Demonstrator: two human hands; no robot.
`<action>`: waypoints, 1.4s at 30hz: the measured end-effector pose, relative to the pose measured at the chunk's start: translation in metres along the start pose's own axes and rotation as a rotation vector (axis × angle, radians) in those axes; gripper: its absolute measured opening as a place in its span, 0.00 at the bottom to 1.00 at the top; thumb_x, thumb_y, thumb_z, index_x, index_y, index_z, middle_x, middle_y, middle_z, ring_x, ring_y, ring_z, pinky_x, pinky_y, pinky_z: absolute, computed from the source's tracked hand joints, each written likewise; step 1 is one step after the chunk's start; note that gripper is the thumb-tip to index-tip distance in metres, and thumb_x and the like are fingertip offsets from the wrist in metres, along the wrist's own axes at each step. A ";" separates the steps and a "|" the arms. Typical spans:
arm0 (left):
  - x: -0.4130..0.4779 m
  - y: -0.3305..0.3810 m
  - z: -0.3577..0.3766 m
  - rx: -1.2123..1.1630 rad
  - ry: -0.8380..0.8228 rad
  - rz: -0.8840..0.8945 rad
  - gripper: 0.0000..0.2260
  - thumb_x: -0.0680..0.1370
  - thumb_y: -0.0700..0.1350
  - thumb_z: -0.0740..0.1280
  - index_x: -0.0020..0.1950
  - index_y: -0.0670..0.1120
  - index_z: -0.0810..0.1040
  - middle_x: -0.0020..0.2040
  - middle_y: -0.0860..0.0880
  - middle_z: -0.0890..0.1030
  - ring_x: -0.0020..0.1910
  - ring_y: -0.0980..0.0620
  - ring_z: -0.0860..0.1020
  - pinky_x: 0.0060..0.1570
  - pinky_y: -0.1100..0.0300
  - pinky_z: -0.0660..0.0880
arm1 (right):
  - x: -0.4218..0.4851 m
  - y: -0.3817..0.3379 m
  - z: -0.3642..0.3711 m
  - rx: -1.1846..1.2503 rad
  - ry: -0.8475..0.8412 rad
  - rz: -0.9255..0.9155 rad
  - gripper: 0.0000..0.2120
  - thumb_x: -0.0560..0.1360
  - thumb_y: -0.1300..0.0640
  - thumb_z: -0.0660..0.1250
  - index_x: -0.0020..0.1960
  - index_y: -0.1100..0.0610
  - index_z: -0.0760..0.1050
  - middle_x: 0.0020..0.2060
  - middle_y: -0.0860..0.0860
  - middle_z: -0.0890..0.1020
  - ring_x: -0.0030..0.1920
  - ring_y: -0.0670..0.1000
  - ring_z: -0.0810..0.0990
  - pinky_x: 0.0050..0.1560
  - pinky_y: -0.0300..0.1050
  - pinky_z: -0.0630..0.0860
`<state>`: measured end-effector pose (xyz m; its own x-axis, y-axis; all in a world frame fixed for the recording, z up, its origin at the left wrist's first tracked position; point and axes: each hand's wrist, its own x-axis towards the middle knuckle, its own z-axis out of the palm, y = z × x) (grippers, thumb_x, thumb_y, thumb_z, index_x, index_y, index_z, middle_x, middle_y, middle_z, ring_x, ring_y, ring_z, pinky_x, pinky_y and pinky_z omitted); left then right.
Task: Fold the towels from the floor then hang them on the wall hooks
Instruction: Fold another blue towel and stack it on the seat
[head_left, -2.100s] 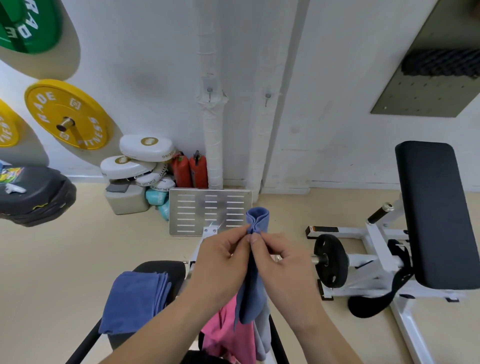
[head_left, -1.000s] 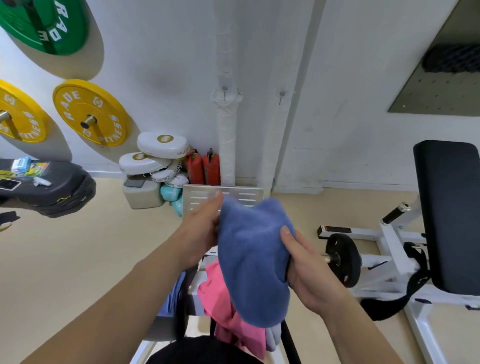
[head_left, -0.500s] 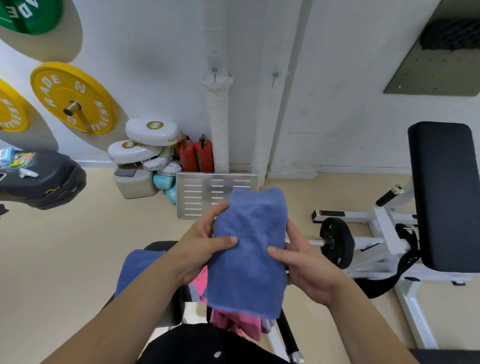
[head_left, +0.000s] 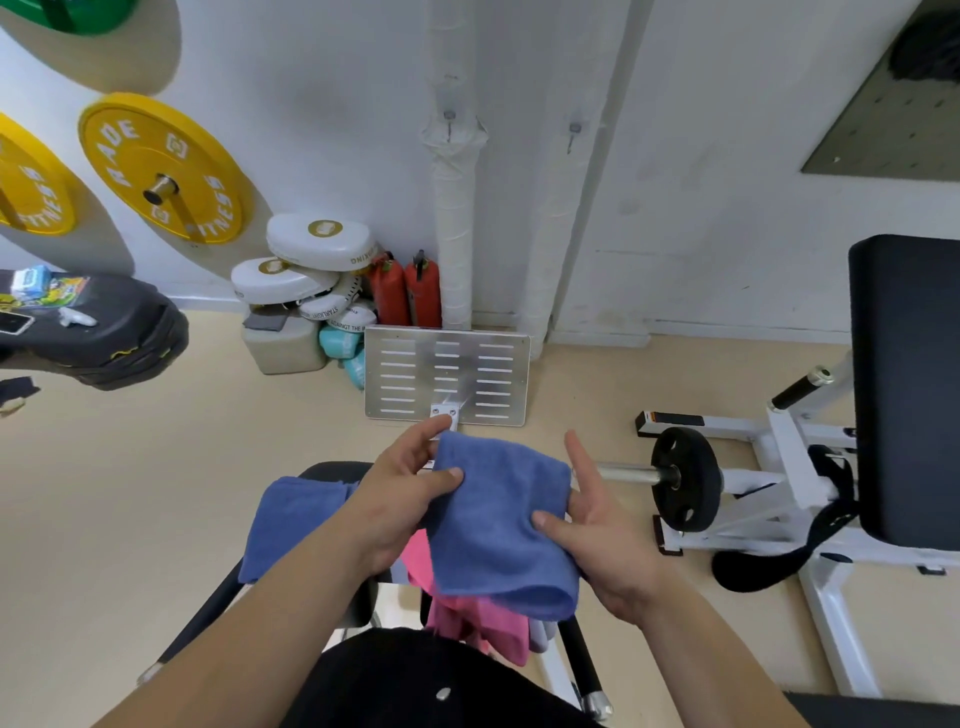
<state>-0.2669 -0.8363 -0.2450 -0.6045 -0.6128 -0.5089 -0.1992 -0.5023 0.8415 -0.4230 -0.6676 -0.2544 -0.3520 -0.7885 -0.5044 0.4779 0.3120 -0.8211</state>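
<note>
The blue towel (head_left: 498, 525), folded into a thick pad, is held in the air in front of the body. The left hand (head_left: 400, 499) pinches its left edge, thumb on top. The right hand (head_left: 597, 530) clamps the right edge with its thumb, fingers (head_left: 576, 462) nearly straight beneath. To finish well, square the edges and keep both thumbs pressing so the layers don't slip, then lift it to the wall hooks (head_left: 449, 122). The cloth looks soft, fuzzy and limp, rounded at the fold. A crumpled pink towel (head_left: 457, 618) hangs below, and another blue towel (head_left: 291, 525) drapes over a black seat (head_left: 332, 470).
</note>
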 end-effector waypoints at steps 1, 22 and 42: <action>0.001 -0.002 0.000 0.003 0.023 0.003 0.26 0.79 0.30 0.68 0.71 0.55 0.76 0.65 0.44 0.80 0.65 0.42 0.80 0.61 0.52 0.78 | 0.002 0.004 0.000 0.018 0.049 0.028 0.47 0.77 0.70 0.71 0.82 0.40 0.50 0.66 0.55 0.82 0.62 0.55 0.84 0.57 0.52 0.83; -0.018 0.024 0.001 0.444 0.008 0.219 0.26 0.74 0.30 0.68 0.62 0.58 0.82 0.53 0.45 0.86 0.54 0.45 0.84 0.56 0.49 0.82 | 0.030 -0.011 -0.004 0.098 0.170 0.060 0.22 0.76 0.71 0.69 0.68 0.57 0.76 0.51 0.58 0.87 0.50 0.55 0.86 0.53 0.51 0.80; -0.010 0.055 -0.021 0.351 -0.101 0.170 0.07 0.76 0.37 0.72 0.52 0.47 0.84 0.50 0.50 0.86 0.48 0.51 0.84 0.47 0.58 0.79 | 0.034 -0.056 -0.004 -0.404 0.110 -0.145 0.08 0.78 0.52 0.68 0.54 0.54 0.81 0.52 0.53 0.85 0.52 0.50 0.81 0.57 0.57 0.79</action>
<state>-0.2556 -0.8708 -0.1976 -0.7208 -0.5972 -0.3518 -0.3310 -0.1493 0.9317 -0.4648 -0.7103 -0.2266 -0.4861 -0.7849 -0.3842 0.0720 0.4022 -0.9127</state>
